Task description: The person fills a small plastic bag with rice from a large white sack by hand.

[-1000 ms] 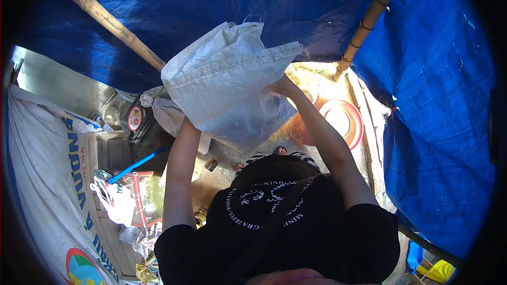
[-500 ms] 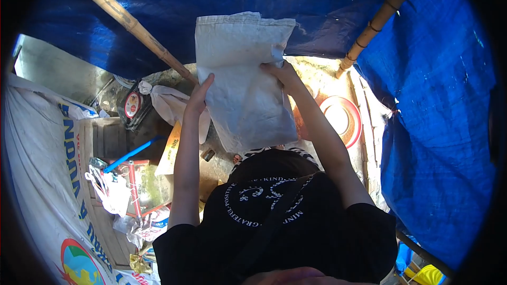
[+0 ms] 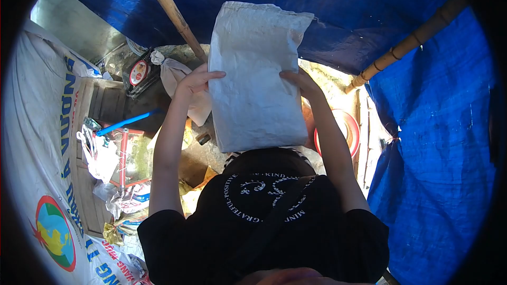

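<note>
A white woven sack, flat and creased, is held up in front of my body. My left hand grips its left edge, the thumb lying across the front and the fingers behind. On the opposite edge, my right hand clasps the sack in the same way, thumb in front. The sack's top edge looks uneven, with its upper right corner sticking out. Its lower end hangs just in front of my black shirt.
Blue tarpaulin hangs ahead and to the right, with bamboo poles against it. On the left are a printed white banner, a dial scale and a blue stick. A red-rimmed basin is at right.
My left hand has shifted up along the sack's edge, and my right hand has moved out to the right edge. The sack is spread wider and sits slightly farther right in view.
</note>
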Demonstrator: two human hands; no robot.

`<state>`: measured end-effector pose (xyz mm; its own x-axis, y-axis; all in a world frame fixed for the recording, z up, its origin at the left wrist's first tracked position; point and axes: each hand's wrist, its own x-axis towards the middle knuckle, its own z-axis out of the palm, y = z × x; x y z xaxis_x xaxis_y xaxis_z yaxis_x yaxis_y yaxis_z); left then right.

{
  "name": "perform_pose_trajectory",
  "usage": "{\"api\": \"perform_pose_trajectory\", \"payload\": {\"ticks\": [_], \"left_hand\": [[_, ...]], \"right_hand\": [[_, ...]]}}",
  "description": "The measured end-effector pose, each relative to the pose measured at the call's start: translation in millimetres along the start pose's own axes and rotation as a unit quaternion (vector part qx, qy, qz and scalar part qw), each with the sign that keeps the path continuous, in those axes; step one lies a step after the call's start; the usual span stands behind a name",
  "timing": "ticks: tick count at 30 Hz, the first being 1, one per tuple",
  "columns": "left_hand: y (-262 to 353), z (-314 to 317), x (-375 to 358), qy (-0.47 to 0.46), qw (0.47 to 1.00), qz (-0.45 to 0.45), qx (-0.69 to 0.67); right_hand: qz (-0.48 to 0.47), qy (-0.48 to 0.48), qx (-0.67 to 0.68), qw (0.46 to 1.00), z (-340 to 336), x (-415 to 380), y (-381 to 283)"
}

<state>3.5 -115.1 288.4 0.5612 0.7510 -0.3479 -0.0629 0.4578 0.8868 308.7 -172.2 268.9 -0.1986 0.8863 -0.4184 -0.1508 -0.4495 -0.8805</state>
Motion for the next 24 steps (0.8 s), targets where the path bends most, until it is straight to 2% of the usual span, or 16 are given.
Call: {"api": "perform_pose_trajectory", "payload": {"ticks": [1,8,11,14,16,17,18,19,21,23,24], "left_hand": [[-2,-1,-1,-0.017,0.999,-0.003,0.049],[5,-6,3,0.026,0.998,0.048,0.025],[13,-8,0,0.024,0.999,0.046,0.003],[12,-11,5,0.028,0.998,0.060,0.017],[16,-1,3,0.067,0.993,0.070,-0.067],[13,0,3,0.067,0.993,0.073,-0.066],[6,-1,3,0.003,0.969,0.086,-0.232],[-3,-2,2,-0.061,0.914,0.097,-0.390],[-36,6,4,-0.057,0.904,0.105,-0.409],[-63,28,3,0.000,0.898,0.145,-0.416],[-69,38,2,0.000,0.898,0.144,-0.415]], "right_hand": [[0.001,-0.002,-0.002,1.000,-1,0,-5],[0.021,-0.060,0.089,0.994,-7,4,-21],[-0.009,-0.028,0.079,0.996,-6,3,-22],[-0.053,-0.015,0.154,0.987,-5,6,-20],[-0.084,-0.004,0.203,0.976,-5,10,-19],[-0.099,0.000,0.226,0.969,-6,13,-20],[-0.115,0.004,0.249,0.962,-6,16,-21],[-0.130,0.007,0.272,0.953,-6,19,-22],[-0.160,0.012,0.319,0.934,-2,26,-23],[-0.186,0.023,0.368,0.910,1,29,-18],[-0.199,0.030,0.392,0.898,2,29,-15]]}}
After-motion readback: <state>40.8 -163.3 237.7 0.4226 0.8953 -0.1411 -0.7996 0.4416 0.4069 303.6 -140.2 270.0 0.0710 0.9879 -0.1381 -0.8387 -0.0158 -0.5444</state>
